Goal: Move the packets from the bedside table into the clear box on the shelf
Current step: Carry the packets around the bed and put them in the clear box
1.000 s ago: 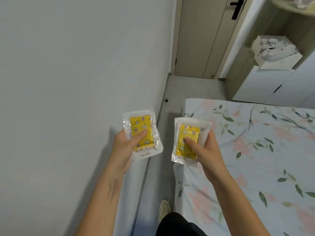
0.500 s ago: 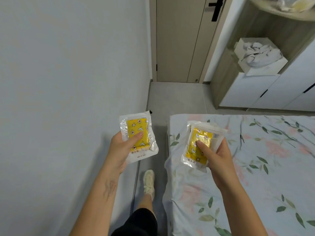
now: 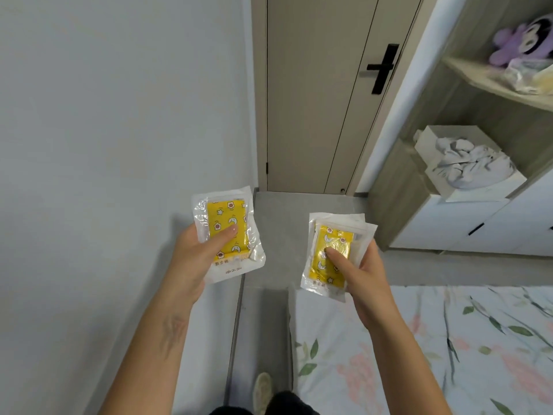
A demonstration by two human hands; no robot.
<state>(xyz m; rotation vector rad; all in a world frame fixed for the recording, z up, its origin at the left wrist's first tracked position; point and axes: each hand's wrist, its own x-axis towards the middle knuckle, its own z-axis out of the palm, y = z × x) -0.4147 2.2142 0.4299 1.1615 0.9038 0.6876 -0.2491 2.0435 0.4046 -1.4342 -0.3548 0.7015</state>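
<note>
Left hand (image 3: 191,262): thumb pins one packet (image 3: 229,236).
Right hand (image 3: 363,278): grips a small stack (image 3: 332,254).
Shelf (image 3: 490,85): ahead, right-hand side, nearer the right hand.

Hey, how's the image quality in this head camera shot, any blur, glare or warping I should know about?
Head view: even indoor light; the left hand and its packet look sharp, with a soft shadow on the wall. Head view: glare washes the foil of the packets in the right hand. Head view: wide-angle lens leans the door and shelf; the plush toy is blurred.
</note>
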